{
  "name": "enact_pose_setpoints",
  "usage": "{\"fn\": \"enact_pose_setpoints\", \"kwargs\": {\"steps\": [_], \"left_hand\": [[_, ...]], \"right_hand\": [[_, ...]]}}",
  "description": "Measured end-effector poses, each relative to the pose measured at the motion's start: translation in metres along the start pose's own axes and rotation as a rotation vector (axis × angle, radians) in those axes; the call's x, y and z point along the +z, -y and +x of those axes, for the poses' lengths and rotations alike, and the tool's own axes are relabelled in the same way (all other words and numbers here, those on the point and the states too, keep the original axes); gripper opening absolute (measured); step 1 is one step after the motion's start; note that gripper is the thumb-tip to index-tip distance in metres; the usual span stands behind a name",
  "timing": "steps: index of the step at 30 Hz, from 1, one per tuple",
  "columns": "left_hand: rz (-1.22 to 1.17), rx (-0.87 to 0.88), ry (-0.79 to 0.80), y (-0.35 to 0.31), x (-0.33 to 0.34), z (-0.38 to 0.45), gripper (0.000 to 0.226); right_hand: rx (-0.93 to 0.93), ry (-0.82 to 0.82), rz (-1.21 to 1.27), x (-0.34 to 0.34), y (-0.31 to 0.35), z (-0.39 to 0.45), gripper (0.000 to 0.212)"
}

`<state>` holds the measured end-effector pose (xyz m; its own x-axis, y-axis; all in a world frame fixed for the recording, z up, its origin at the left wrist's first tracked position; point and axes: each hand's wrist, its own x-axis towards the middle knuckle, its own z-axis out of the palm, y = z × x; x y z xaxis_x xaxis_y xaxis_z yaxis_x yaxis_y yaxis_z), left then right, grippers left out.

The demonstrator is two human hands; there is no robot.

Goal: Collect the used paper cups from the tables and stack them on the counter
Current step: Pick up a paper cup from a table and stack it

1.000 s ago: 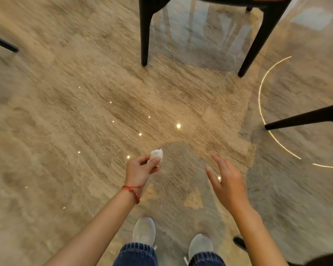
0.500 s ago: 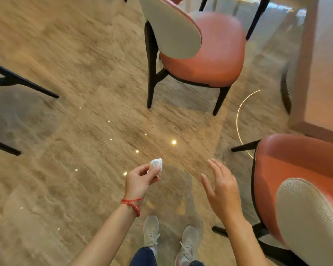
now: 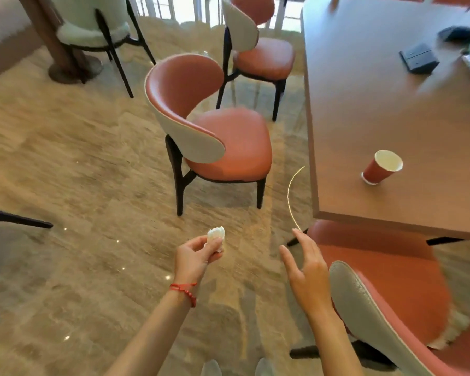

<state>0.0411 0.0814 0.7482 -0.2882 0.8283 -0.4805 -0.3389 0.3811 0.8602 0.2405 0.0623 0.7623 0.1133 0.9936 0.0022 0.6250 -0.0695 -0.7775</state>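
- The red paper cup (image 3: 382, 167) stands upright on the brown table (image 3: 364, 118), near the table's front edge, with its white mouth open to the top. It stands alone; the dark box (image 3: 419, 60) lies well apart, further back on the same table.
- I think the cup is very light and its wall is thin, so it gives way under a hard squeeze. A soft hold is enough.
- If some drink is left inside it can spill; from this view the inside looks white and I cannot tell if it is empty.
- The best place for the grip is, I believe, the middle of the red wall, thumb on one side and fingers on the other. The rolled rim is stiffer, but a pinch there can tip the cup.
- The right hand (image 3: 307, 272) is free, its fingers straight and spread, holding nothing. It hovers over the floor beside the near red chair (image 3: 385, 280), below the table edge and apart from the cup.
- The left hand (image 3: 196, 256) pinches a small white crumpled paper (image 3: 216, 234) between thumb and fingers, so it is busy.
- The cup is on the right side, so the right hand seems the natural one to take it.
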Motion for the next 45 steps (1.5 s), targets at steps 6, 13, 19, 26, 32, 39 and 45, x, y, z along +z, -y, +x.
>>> {"fn": "enact_pose_setpoints", "kwargs": {"steps": [6,13,19,26,32,39,45], "left_hand": [[0.116,-0.015,0.163,-0.016,0.059,0.005,0.006],[0.170,0.017,0.289,-0.028,0.162,0.025,0.005],[0.181,0.017,0.330,-0.038,0.236,0.050,0.007],[0.236,-0.018,0.405,-0.039,0.299,0.088,0.002],[0.331,-0.083,0.487,-0.027,0.345,0.142,0.006],[0.459,-0.125,0.573,-0.027,0.389,0.207,0.016],[0.520,-0.176,0.592,-0.016,0.400,0.231,0.016]], "right_hand": [[0.111,-0.161,0.077,-0.043,-0.013,0.011,0.049],[0.158,-0.317,0.127,-0.098,-0.046,0.065,0.048],[0.211,-0.420,0.188,-0.141,-0.080,0.112,0.051],[0.308,-0.503,0.249,-0.153,-0.112,0.161,0.057],[0.452,-0.554,0.356,-0.133,-0.145,0.211,0.067],[0.558,-0.593,0.470,-0.104,-0.172,0.266,0.091],[0.573,-0.688,0.487,-0.089,-0.181,0.277,0.093]]}}
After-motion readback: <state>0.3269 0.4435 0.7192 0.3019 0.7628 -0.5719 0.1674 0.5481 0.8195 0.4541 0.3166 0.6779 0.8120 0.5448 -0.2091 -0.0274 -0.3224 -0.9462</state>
